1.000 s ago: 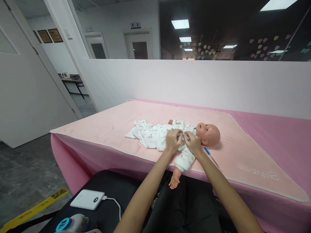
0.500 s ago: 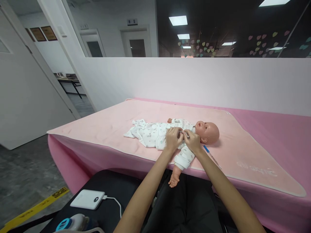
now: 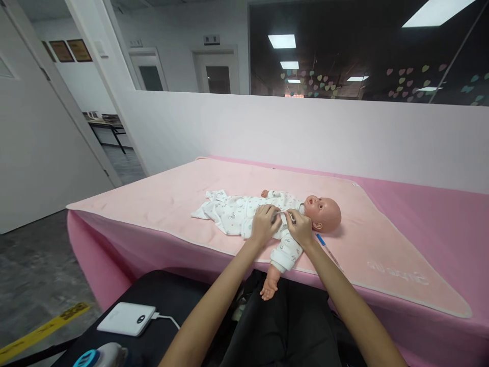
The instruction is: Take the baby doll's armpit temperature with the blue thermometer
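Observation:
A baby doll point(image 3: 324, 213) lies on its back with its head to the right, dressed in a white printed outfit point(image 3: 233, 216). Over its chest, my left hand point(image 3: 265, 223) and my right hand point(image 3: 300, 227) are both closed, fingers pinched. Between them runs a thin white cord point(image 3: 282, 211), apparently a tie of the outfit; its ends are hidden in my fingers. The doll's near arm point(image 3: 272, 280) hangs past the table edge below my hands. Beside my right wrist lies a blue-capped thermometer-like stick point(image 3: 326, 248).
A pale pink mat point(image 3: 382, 239) covers much of the pink table point(image 3: 439, 219). A white wall point(image 3: 305, 132) stands behind. At lower left, a white power bank point(image 3: 126, 318) with a cable and a blue-topped object point(image 3: 99, 357) rest on a black surface.
My hands have drawn slightly apart, the left one leftward, and the cord now shows stretched between them. The whole view has shifted a little; the doll lies as before.

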`<state>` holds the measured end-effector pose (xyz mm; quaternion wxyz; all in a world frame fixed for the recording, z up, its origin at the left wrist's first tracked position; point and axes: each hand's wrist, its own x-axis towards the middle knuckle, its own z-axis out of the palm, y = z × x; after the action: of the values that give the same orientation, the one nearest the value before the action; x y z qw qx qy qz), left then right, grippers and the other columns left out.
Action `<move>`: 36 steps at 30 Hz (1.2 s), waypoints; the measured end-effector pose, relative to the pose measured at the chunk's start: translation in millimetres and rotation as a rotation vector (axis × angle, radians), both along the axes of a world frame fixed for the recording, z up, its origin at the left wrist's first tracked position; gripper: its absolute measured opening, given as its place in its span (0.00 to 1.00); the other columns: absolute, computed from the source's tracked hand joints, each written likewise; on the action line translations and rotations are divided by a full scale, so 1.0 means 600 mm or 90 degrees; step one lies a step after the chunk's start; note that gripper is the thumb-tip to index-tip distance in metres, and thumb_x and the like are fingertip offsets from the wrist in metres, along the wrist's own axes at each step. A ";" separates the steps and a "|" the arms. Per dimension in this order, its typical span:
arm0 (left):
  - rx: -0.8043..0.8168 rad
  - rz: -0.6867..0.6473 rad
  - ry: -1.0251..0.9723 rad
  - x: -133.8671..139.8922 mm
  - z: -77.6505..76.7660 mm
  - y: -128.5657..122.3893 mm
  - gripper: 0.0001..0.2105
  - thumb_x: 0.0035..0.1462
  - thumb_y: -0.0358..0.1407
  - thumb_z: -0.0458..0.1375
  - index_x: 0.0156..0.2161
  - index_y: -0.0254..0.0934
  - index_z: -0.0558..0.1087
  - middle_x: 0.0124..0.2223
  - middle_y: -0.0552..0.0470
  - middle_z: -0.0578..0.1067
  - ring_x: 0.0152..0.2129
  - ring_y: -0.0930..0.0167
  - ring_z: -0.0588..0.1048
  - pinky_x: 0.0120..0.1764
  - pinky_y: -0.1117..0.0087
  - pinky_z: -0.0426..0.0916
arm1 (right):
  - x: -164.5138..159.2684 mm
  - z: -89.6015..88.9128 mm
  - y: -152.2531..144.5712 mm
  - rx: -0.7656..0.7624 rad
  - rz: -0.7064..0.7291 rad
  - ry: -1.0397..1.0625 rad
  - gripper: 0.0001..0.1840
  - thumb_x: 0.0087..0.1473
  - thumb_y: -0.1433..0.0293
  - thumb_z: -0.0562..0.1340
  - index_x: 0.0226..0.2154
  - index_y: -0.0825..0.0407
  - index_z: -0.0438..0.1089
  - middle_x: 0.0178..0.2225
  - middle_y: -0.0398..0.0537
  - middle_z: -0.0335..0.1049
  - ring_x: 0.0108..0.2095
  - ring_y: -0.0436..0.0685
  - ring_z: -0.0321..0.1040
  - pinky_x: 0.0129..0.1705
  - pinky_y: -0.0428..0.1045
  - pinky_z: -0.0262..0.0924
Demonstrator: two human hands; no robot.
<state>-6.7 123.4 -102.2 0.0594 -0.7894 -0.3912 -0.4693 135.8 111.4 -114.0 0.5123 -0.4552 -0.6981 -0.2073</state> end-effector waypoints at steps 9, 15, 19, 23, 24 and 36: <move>0.010 0.032 -0.013 -0.067 0.002 -0.005 0.02 0.50 0.32 0.52 0.31 0.37 0.66 0.36 0.50 0.71 0.36 0.67 0.67 0.40 0.66 0.59 | -0.001 -0.002 0.000 -0.010 -0.006 0.017 0.12 0.57 0.67 0.53 0.29 0.54 0.69 0.21 0.43 0.71 0.20 0.48 0.65 0.23 0.43 0.50; -0.013 0.013 -0.041 -0.065 0.002 -0.013 0.04 0.46 0.28 0.48 0.28 0.37 0.64 0.31 0.50 0.69 0.33 0.67 0.66 0.37 0.66 0.59 | -0.004 -0.003 0.000 -0.031 -0.009 0.036 0.12 0.57 0.67 0.53 0.29 0.54 0.69 0.22 0.43 0.71 0.21 0.48 0.66 0.24 0.43 0.50; -0.019 0.036 -0.049 -0.068 0.000 -0.010 0.05 0.48 0.29 0.47 0.28 0.37 0.64 0.29 0.50 0.68 0.30 0.67 0.65 0.36 0.65 0.58 | -0.008 -0.002 0.000 -0.048 -0.001 0.050 0.12 0.57 0.67 0.53 0.29 0.54 0.69 0.22 0.42 0.71 0.21 0.48 0.65 0.24 0.43 0.50; -0.031 0.046 -0.047 -0.071 -0.001 -0.007 0.06 0.52 0.32 0.47 0.28 0.36 0.65 0.27 0.51 0.69 0.28 0.68 0.65 0.35 0.65 0.58 | -0.012 -0.004 0.001 -0.039 0.009 0.062 0.11 0.57 0.68 0.53 0.29 0.53 0.69 0.22 0.42 0.71 0.21 0.48 0.66 0.24 0.43 0.50; -0.034 0.047 -0.039 -0.072 0.000 -0.008 0.06 0.53 0.33 0.47 0.29 0.36 0.66 0.27 0.51 0.69 0.28 0.68 0.66 0.36 0.65 0.58 | -0.012 -0.005 0.002 -0.037 0.011 0.067 0.11 0.57 0.68 0.53 0.29 0.53 0.69 0.22 0.42 0.71 0.21 0.48 0.66 0.24 0.43 0.50; -0.036 0.068 -0.040 -0.079 0.001 -0.014 0.06 0.54 0.37 0.52 0.34 0.37 0.69 0.29 0.52 0.73 0.29 0.69 0.68 0.35 0.66 0.60 | -0.014 -0.005 -0.004 -0.018 0.046 0.103 0.10 0.56 0.69 0.55 0.28 0.53 0.69 0.21 0.42 0.70 0.21 0.48 0.66 0.24 0.43 0.52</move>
<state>-54.0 115.2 -101.6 0.0496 -0.7538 -0.4474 -0.4787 127.7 109.3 -116.7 0.5674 -0.4520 -0.6736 -0.1413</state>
